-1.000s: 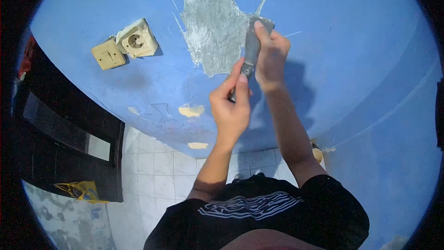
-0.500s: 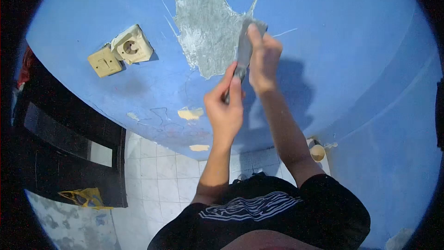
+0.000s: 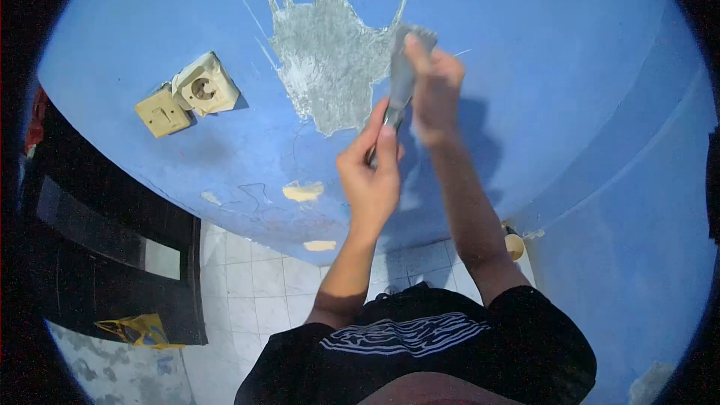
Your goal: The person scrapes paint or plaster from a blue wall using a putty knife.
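A scraper (putty knife) (image 3: 403, 75) with a wide grey metal blade is held up in front of the blue wall (image 3: 555, 60). My left hand (image 3: 371, 172) is closed round its dark handle, thumb on the near side. Up at the blade is my right hand (image 3: 437, 94), somewhat blurred, its thumb pressed on the blade's face near the broad end; its other fingers are partly hidden. Just left of the blade lies a bare grey patch (image 3: 326, 56) with jagged edges, where the blue paint is gone.
A loose-looking socket (image 3: 204, 90) and a switch (image 3: 163, 112) sit on the wall at left. Smaller cream patches (image 3: 303, 192) mark the wall lower down. White floor tiles (image 3: 255, 277), a dark door (image 3: 112, 255) and a round yellowish container (image 3: 514, 247) are below.
The view has shifted a little, so the wall patch and sockets sit further left. The scraper and both hands have moved slightly right relative to the patch; the grip looks the same.
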`<state>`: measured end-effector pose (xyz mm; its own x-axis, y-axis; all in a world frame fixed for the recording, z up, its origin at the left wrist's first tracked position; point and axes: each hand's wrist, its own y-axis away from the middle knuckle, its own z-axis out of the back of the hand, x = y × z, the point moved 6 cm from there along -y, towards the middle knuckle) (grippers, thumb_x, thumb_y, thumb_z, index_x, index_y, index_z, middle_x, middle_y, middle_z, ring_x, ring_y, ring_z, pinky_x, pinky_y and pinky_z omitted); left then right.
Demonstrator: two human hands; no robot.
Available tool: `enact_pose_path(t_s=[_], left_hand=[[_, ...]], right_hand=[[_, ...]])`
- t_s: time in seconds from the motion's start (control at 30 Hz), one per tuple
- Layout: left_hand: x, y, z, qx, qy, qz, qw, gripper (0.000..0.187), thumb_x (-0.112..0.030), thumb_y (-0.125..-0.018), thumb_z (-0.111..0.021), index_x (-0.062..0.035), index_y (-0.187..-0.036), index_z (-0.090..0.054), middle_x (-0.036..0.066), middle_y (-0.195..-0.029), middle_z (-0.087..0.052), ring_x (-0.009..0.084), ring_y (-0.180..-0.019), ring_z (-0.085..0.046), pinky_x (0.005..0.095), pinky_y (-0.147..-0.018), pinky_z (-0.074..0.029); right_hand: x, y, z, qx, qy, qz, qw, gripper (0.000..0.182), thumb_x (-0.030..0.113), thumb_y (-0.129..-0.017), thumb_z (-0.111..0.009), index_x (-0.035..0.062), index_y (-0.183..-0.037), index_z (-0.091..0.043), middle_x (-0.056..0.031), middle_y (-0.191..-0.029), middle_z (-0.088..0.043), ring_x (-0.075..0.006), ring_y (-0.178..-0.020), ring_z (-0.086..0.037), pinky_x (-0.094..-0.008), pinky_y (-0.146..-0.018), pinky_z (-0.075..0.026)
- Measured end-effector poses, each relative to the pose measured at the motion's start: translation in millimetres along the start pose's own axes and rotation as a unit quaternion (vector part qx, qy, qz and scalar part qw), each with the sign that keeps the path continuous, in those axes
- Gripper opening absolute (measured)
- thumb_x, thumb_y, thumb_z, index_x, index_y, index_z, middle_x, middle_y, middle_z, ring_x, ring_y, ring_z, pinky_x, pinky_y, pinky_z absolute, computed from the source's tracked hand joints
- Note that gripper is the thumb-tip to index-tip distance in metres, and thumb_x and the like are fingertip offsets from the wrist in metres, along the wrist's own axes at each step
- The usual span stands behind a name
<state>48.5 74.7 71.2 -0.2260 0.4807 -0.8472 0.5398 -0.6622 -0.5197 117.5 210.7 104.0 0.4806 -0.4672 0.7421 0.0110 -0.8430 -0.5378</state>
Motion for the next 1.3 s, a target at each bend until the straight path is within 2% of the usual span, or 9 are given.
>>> enact_pose_path(t_s=[0.13, 0.27, 0.43, 0.57, 0.7, 0.87, 0.97, 1.13, 1.3], left_hand=[[22.7, 10.2, 12.2, -0.019, 0.044, 0.079, 0.996, 0.035, -0.011, -0.098, -0.055, 0.0001, -0.131, -0.06, -0.003, -0.069, -0.054, 0.003, -0.06, -0.046, 0.0194, -0.054, -0.037], [18.5, 4.8, 2.8, -0.037, 0.013, 0.023, 0.999, 0.035, -0.013, -0.099, -0.055, 0.0, -0.131, -0.059, -0.004, -0.066, -0.052, 0.0022, -0.055, -0.043, 0.0183, -0.048, -0.033], [20.1, 0.2, 10.9, -0.033, 0.004, -0.009, 0.999, 0.034, -0.015, -0.099, -0.056, -0.0024, -0.13, -0.061, -0.004, -0.063, -0.05, 0.0022, -0.05, -0.041, 0.0176, -0.043, -0.03], [14.2, -1.4, 11.0, -0.031, 0.009, 0.045, 0.998, 0.033, -0.01, -0.098, -0.055, -0.0016, -0.13, -0.061, -0.004, -0.068, -0.053, 0.0038, -0.059, -0.045, 0.0195, -0.053, -0.035], [18.2, 2.4, 17.6, -0.035, 0.045, 0.06, 0.997, 0.033, -0.01, -0.098, -0.055, -0.0014, -0.13, -0.061, -0.004, -0.067, -0.052, 0.0041, -0.059, -0.045, 0.02, -0.054, -0.036], [14.6, -3.0, 12.0, -0.018, 0.027, 0.025, 0.999, 0.035, -0.016, -0.099, -0.056, -0.002, -0.132, -0.059, -0.004, -0.062, -0.049, 0.0014, -0.048, -0.038, 0.0178, -0.042, -0.028], [21.6, 1.1, 16.6, -0.018, 0.02, 0.03, 0.999, 0.035, -0.016, -0.099, -0.056, -0.0025, -0.131, -0.06, -0.004, -0.062, -0.05, 0.0015, -0.049, -0.038, 0.0181, -0.043, -0.029], [2.7, -25.9, -2.4, 0.01, 0.001, -0.016, 1.0, 0.035, -0.017, -0.1, -0.055, -0.0028, -0.131, -0.06, -0.004, -0.063, -0.05, 0.0018, -0.05, -0.039, 0.0184, -0.043, -0.029], [15.4, 1.3, 9.5, 0.011, 0.065, 0.017, 0.998, 0.036, -0.017, -0.101, -0.054, -0.0023, -0.133, -0.058, -0.003, -0.062, -0.048, 0.0019, -0.049, -0.038, 0.0191, -0.042, -0.028]], right_hand=[[-30.3, 1.2, 0.2, 0.009, 0.043, 0.007, 0.999, 0.034, 0.03, -0.093, -0.065, 0.0077, -0.067, -0.061, 0.0078, -0.064, -0.052, -0.0026, -0.057, -0.043, -0.0232, -0.051, -0.032], [-3.6, -0.9, -8.9, 0.01, -0.034, -0.039, 0.999, 0.045, 0.03, -0.092, -0.065, 0.0045, -0.057, -0.052, 0.0085, -0.055, -0.046, -0.0032, -0.054, -0.039, -0.0272, -0.046, -0.03], [-23.6, -1.5, 0.0, -0.009, 0.083, 0.021, 0.996, 0.037, 0.03, -0.092, -0.066, 0.0079, -0.064, -0.058, 0.0085, -0.062, -0.049, -0.0017, -0.061, -0.041, -0.0233, -0.054, -0.031], [-12.1, -3.2, -7.7, 0.001, -0.02, 0.012, 1.0, 0.038, 0.029, -0.093, -0.065, 0.0079, -0.062, -0.055, 0.0087, -0.062, -0.047, -0.0019, -0.06, -0.039, -0.0243, -0.053, -0.03], [-13.8, -1.0, -8.6, -0.002, 0.084, 0.02, 0.996, 0.04, 0.025, -0.094, -0.063, 0.0092, -0.06, -0.05, 0.0095, -0.061, -0.044, -0.0021, -0.058, -0.035, -0.0249, -0.051, -0.027], [-2.3, -1.4, -12.6, -0.006, -0.035, 0.018, 0.999, 0.042, 0.024, -0.094, -0.063, 0.0104, -0.058, -0.048, 0.0097, -0.061, -0.042, -0.0027, -0.057, -0.034, -0.0253, -0.051, -0.025], [-19.0, 0.2, -5.9, 0.002, 0.079, 0.011, 0.997, 0.04, 0.024, -0.094, -0.062, 0.0106, -0.059, -0.049, 0.0088, -0.061, -0.043, -0.0033, -0.057, -0.035, -0.0254, -0.051, -0.027], [22.4, -23.2, -12.6, 0.003, -0.074, 0.025, 0.997, 0.039, 0.026, -0.093, -0.063, 0.0116, -0.06, -0.05, 0.0085, -0.061, -0.044, -0.0025, -0.057, -0.035, -0.0241, -0.05, -0.026], [-2.9, -4.0, -5.4, 0.012, 0.028, 0.01, 0.999, 0.038, 0.026, -0.093, -0.064, 0.0116, -0.06, -0.052, 0.0081, -0.061, -0.047, -0.0021, -0.057, -0.038, -0.0233, -0.05, -0.028]])
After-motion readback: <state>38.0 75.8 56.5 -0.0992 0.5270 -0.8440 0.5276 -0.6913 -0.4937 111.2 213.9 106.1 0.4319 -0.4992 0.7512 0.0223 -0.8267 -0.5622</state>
